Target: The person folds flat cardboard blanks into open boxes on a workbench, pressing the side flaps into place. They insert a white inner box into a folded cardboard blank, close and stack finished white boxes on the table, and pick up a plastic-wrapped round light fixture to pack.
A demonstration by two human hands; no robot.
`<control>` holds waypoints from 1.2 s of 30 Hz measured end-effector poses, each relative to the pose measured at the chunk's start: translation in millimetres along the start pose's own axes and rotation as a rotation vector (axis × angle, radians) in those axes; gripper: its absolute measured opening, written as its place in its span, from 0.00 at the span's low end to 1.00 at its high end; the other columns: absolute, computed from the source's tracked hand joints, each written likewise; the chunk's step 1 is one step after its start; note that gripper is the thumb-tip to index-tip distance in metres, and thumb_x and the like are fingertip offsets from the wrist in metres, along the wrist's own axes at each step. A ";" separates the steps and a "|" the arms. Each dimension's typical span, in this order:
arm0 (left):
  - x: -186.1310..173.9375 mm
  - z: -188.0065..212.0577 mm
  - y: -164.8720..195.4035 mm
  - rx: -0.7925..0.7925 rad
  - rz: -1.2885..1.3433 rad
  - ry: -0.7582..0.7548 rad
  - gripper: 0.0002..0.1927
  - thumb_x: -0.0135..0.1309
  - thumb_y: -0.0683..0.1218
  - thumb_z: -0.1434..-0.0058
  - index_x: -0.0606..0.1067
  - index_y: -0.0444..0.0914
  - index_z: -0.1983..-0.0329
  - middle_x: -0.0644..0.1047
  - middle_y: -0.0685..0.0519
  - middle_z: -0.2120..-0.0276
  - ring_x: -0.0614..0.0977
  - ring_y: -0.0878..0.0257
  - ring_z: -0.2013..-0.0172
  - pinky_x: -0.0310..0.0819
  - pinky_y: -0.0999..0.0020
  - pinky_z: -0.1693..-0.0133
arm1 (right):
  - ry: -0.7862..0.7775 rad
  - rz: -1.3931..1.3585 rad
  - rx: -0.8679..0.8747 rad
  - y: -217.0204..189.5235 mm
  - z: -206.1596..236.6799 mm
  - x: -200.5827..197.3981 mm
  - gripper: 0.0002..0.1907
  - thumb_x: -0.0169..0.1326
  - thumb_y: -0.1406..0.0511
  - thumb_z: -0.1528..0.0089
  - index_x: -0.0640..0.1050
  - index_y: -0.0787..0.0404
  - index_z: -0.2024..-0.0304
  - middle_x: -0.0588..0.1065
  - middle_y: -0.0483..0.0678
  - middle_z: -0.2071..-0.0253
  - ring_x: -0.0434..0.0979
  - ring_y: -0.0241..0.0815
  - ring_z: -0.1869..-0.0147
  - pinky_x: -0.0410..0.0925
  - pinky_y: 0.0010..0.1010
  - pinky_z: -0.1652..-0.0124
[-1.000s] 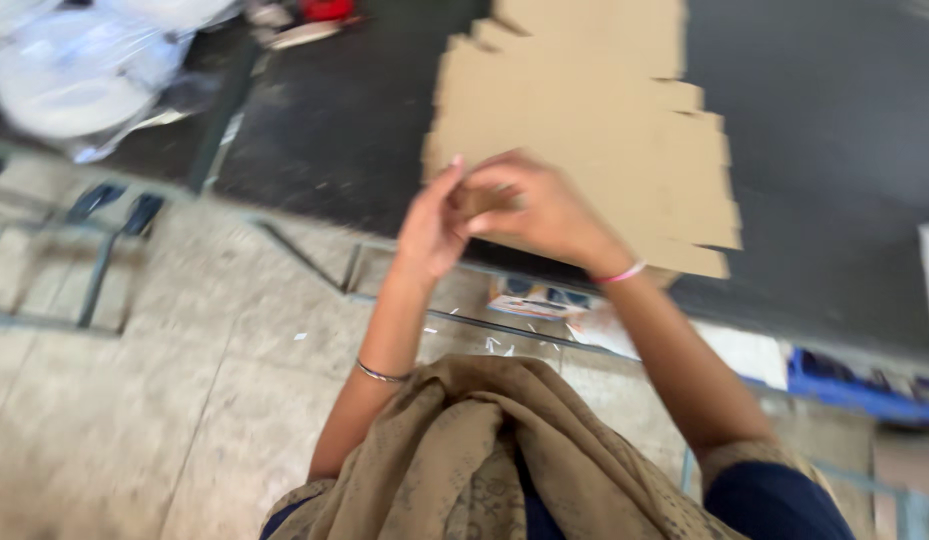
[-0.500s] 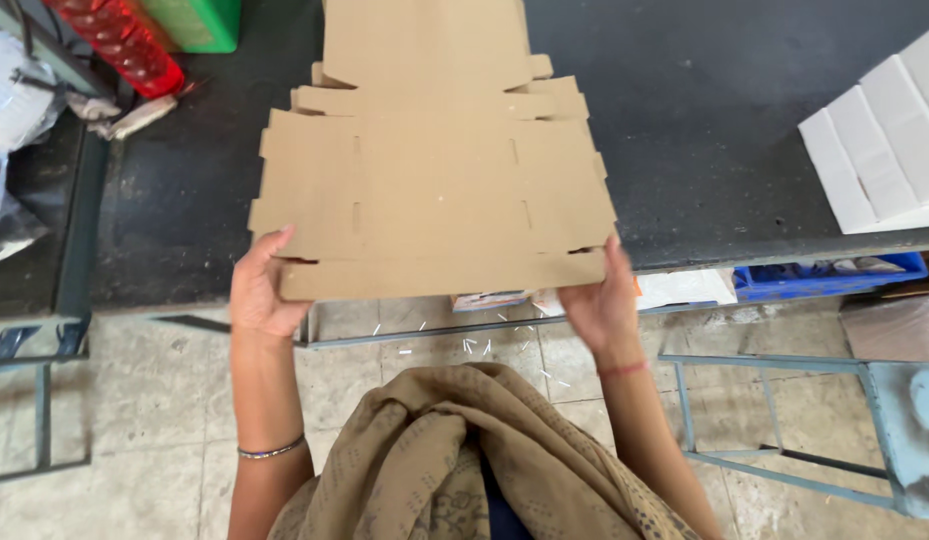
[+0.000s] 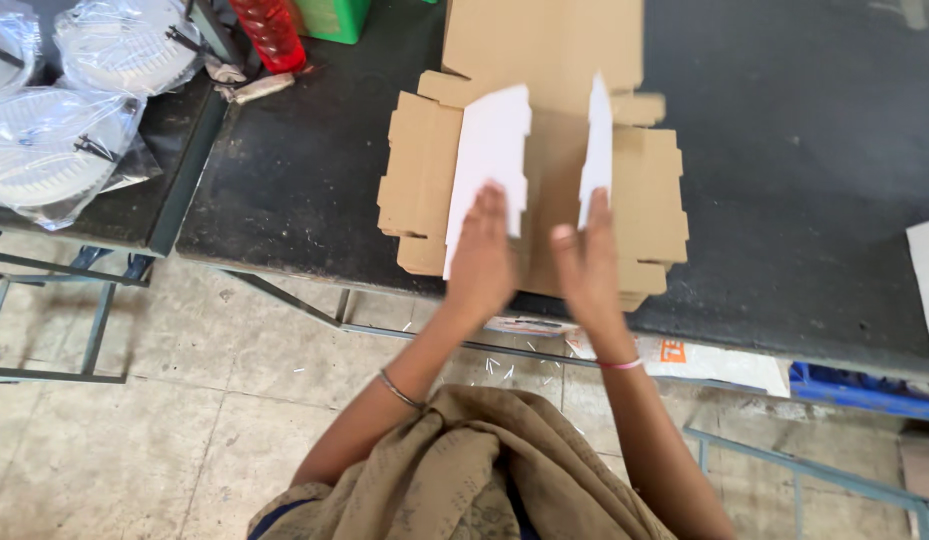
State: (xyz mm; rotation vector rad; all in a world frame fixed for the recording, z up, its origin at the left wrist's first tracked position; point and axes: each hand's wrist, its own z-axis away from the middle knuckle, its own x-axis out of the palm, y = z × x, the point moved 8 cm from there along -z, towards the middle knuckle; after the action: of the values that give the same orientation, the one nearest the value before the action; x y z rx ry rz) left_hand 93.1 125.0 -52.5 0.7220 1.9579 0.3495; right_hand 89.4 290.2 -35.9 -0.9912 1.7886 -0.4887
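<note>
Cardboard blank (image 3: 544, 170) lies flat at the surface's (image 3: 784, 200) near edge: light, stiff, creased. Both hands, left (image 3: 482, 262) and right (image 3: 587, 268), open-palmed, fold white-faced side flaps up along creases.

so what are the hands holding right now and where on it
Each hand presses a folded-up white-faced side flap of the flat cardboard box blank: left hand on the left flap's near end, right hand on the right flap's.

packing workshop | dark worn bench (image 3: 314, 180) on metal frame | stack of flat die-cut cardboard box blanks (image 3: 544, 170) | plastic-bagged white round parts (image 3: 54, 150) on side bench | bare tiled floor (image 3: 134, 440) with scraps
</note>
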 end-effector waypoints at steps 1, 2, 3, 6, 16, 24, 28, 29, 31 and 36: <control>10.0 2.6 3.2 -0.004 -0.039 -0.038 0.38 0.46 0.40 0.38 0.52 0.25 0.26 0.54 0.32 0.27 0.55 0.40 0.26 0.49 0.49 0.28 | -0.055 0.116 0.006 2.3 0.4 19.9 0.35 0.43 0.58 0.27 0.53 0.74 0.25 0.51 0.67 0.23 0.46 0.61 0.19 0.45 0.47 0.27; 19.5 5.3 5.8 -0.009 -0.074 -0.079 0.36 0.47 0.44 0.35 0.52 0.24 0.27 0.53 0.31 0.27 0.54 0.40 0.26 0.46 0.48 0.29 | -0.111 0.234 0.014 7.2 3.2 35.6 0.37 0.43 0.55 0.27 0.53 0.75 0.26 0.50 0.68 0.24 0.44 0.62 0.20 0.44 0.48 0.28; 26.9 6.8 7.1 -0.011 -0.106 -0.112 0.35 0.47 0.47 0.33 0.53 0.23 0.29 0.53 0.30 0.28 0.53 0.41 0.27 0.44 0.47 0.29 | -0.154 0.301 0.006 13.0 5.7 46.0 0.36 0.42 0.54 0.27 0.56 0.74 0.27 0.52 0.67 0.24 0.46 0.61 0.20 0.45 0.48 0.28; 28.8 4.2 4.6 0.036 -0.217 -0.100 0.34 0.45 0.49 0.34 0.58 0.24 0.31 0.59 0.31 0.30 0.59 0.42 0.29 0.50 0.48 0.31 | -0.286 0.341 0.015 35.7 13.6 64.0 0.33 0.37 0.51 0.27 0.64 0.71 0.31 0.59 0.65 0.26 0.53 0.58 0.21 0.50 0.48 0.29; 64.2 -123.1 -167.6 -0.895 1.378 0.000 0.37 0.51 0.67 0.31 0.62 0.35 0.34 0.75 0.43 0.42 0.78 0.54 0.42 0.72 0.61 0.41 | 0.172 -0.896 0.684 176.4 -122.6 3.2 0.18 0.49 0.56 0.33 0.76 0.63 0.51 0.77 0.47 0.54 0.77 0.41 0.48 0.70 0.31 0.48; 43.2 -137.5 -163.7 -0.555 1.114 -0.044 0.39 0.63 0.55 0.42 0.62 0.36 0.34 0.74 0.43 0.43 0.77 0.54 0.46 0.74 0.56 0.46 | -0.029 -0.958 0.752 164.3 -119.3 12.1 0.32 0.62 0.61 0.38 0.67 0.68 0.36 0.73 0.49 0.48 0.72 0.40 0.49 0.67 0.32 0.48; 34.8 -134.1 -164.7 -0.465 0.296 -0.021 0.43 0.55 0.51 0.41 0.53 0.46 0.23 0.64 0.47 0.35 0.72 0.42 0.46 0.68 0.51 0.47 | -0.019 -0.712 0.641 157.3 -121.0 22.3 0.45 0.63 0.64 0.43 0.53 0.61 0.30 0.71 0.52 0.45 0.73 0.43 0.47 0.68 0.37 0.48; 33.7 -135.7 -154.3 -0.352 0.135 0.002 0.39 0.55 0.50 0.41 0.57 0.46 0.25 0.65 0.46 0.34 0.71 0.42 0.45 0.66 0.49 0.46 | -0.019 -0.617 0.592 155.1 -124.2 24.6 0.47 0.63 0.64 0.44 0.51 0.59 0.29 0.70 0.52 0.45 0.74 0.43 0.46 0.68 0.38 0.49; 34.8 -133.6 -129.2 -0.127 -0.189 0.040 0.32 0.55 0.48 0.39 0.66 0.48 0.30 0.67 0.46 0.34 0.68 0.43 0.42 0.62 0.46 0.44 | -0.069 -0.113 0.324 136.8 -133.5 32.7 0.38 0.59 0.62 0.38 0.60 0.59 0.27 0.68 0.56 0.45 0.72 0.50 0.48 0.67 0.40 0.45; 46.7 -133.5 -90.2 0.068 -0.246 -0.049 0.20 0.51 0.50 0.36 0.77 0.43 0.42 0.71 0.50 0.40 0.69 0.48 0.41 0.64 0.51 0.40 | -0.037 0.608 -0.139 91.3 -138.4 58.4 0.22 0.56 0.58 0.33 0.75 0.57 0.38 0.71 0.52 0.47 0.71 0.58 0.46 0.66 0.48 0.49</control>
State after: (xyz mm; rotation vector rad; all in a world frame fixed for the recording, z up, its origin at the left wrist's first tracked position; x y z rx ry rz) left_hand -70.4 91.5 -69.0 0.5197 1.9927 0.1158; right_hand -81.9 281.6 -74.5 -0.4945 1.9908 0.0351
